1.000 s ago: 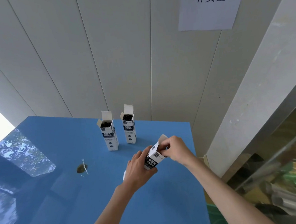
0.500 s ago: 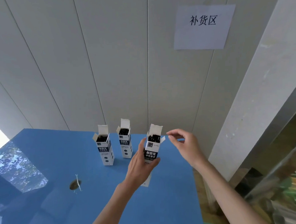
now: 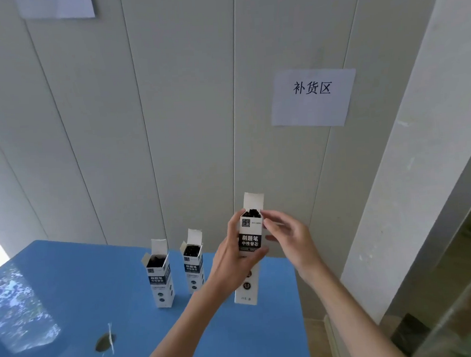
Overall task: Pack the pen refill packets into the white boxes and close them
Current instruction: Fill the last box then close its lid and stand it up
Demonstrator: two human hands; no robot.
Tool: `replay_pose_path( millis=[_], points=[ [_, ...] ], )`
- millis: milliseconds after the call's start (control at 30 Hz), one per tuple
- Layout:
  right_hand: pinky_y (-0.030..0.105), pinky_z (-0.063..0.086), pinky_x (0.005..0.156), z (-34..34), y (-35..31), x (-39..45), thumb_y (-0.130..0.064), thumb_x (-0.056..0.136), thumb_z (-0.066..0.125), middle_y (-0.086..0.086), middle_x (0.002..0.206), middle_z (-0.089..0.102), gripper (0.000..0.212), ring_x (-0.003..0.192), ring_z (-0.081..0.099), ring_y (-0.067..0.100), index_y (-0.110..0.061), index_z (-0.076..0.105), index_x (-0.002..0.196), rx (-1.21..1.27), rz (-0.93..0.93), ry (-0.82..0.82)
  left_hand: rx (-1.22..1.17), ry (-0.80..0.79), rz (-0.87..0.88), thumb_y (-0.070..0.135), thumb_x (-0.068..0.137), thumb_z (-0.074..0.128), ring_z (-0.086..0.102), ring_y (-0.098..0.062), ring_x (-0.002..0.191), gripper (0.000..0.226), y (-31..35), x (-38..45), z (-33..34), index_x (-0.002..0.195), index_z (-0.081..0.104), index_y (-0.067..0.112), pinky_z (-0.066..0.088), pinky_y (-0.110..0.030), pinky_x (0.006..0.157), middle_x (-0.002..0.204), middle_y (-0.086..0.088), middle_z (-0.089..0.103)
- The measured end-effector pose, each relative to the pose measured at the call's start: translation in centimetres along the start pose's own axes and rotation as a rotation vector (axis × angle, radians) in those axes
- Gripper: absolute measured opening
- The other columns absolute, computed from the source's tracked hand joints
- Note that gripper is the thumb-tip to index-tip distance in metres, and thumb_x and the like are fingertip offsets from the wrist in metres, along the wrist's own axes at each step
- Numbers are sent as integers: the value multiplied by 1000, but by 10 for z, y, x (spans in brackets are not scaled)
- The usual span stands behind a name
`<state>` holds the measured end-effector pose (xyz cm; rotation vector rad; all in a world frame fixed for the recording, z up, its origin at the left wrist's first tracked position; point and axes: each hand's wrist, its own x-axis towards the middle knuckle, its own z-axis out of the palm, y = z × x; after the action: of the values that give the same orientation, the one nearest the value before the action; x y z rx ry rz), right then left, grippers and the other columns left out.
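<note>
A: Fingers?
B: Right hand (image 3: 286,237) loosely spread, fingertips (image 3: 267,222) at the mouth of the third white refill box (image 3: 249,249), gripping nothing; left hand (image 3: 235,257) wraps that box, upright on the blue table (image 3: 70,285)

A: Step?
B: Likely closing; fold side flaps, tuck the raised lid; two open boxes (image 3: 160,274) stand beside, nothing obstructs

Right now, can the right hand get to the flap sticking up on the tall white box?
Probably yes. The right hand hovers open beside the tall white cardboard box held by the left hand, and nothing blocks its raised top flap.
</note>
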<state>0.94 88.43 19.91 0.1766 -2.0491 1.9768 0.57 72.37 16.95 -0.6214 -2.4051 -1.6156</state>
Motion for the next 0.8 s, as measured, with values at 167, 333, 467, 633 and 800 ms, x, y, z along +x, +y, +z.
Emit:
replay_pose_path(
  millis=[167,333,467,633,800],
  points=[
    [43,57,94,15,-12,7,-14,95,66,4,108,75,19,105,71,21,-11,70,114,53,-19,-2,-81,-28,21,30,85,79,69,-19,79,77,10,11,-21,140,29,50,58,-46,78,89,4,71],
    [41,59,88,48,-20,14,-12,93,68,9,101,76,14,96,72,23,-6,70,106,35,-31,23,-173,-103,63,27,94,71,70,-15,89,61,1,15,-57,139,34,43,58,-43,84,99,10,71],
    [35,60,80,73,-28,15,-17,96,65,8,93,77,16,88,74,23,-2,70,101,30,-30,62,-268,-159,52,31,101,60,69,-18,99,44,-6,15,-86,138,38,42,56,-42,92,107,8,71],
    [25,57,71,94,-36,13,-22,96,65,7,87,77,23,83,74,20,-2,73,89,9,-45,139,-271,-208,59,33,100,61,67,-10,91,38,-4,11,-106,132,41,43,54,-28,79,102,3,70],
    [30,58,68,98,-51,10,-18,94,68,9,85,76,18,79,73,17,-1,68,86,48,-56,167,-293,-180,66,34,99,62,68,-16,91,37,6,8,-109,130,44,45,56,-27,77,99,2,70]
  ],
)
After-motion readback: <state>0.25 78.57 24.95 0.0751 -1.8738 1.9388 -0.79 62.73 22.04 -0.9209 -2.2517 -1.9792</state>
